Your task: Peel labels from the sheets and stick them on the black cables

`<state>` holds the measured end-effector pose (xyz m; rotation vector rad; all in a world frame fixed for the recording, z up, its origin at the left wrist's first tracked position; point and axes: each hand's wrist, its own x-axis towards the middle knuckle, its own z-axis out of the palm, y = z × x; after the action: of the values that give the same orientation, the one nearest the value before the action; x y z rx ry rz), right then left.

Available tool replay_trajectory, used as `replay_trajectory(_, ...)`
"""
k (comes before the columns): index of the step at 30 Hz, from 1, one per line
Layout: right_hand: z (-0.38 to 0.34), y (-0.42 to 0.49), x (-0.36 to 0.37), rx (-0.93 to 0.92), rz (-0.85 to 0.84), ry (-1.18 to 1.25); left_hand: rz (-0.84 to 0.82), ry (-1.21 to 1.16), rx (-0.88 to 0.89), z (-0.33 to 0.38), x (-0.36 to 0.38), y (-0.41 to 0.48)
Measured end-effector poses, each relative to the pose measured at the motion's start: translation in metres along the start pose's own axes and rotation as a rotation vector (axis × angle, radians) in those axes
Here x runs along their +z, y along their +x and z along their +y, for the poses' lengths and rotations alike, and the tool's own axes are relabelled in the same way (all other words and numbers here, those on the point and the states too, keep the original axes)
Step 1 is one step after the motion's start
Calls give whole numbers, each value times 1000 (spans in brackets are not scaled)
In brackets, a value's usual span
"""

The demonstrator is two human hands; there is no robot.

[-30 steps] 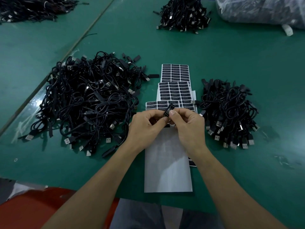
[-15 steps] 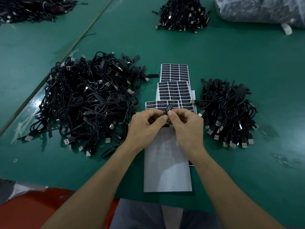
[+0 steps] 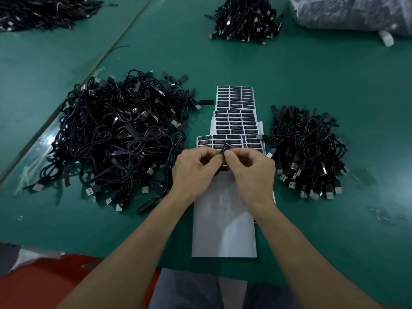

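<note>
One black cable is pinched between the left hand and right hand over the label sheets mid-worktop, the small pile by the right edge looks done, and the big pile on the left is probably yet to be labelled.

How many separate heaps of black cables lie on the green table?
4. A large heap left of the label sheets, a smaller heap right of them, a third heap at the far centre, a fourth heap at the far left. The plastic bag, far right, may hide more.
</note>
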<state>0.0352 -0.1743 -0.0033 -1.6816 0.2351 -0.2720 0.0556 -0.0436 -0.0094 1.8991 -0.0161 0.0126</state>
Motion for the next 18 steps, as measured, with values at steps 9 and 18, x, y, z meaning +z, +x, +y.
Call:
replay_trajectory(9, -1, 2, 1, 30, 93, -24, -14, -40, 2, 0, -2, -1)
replay_trajectory(18, -6, 7, -2, 39, -32, 18, -35, -45, 47, 2, -4, -5)
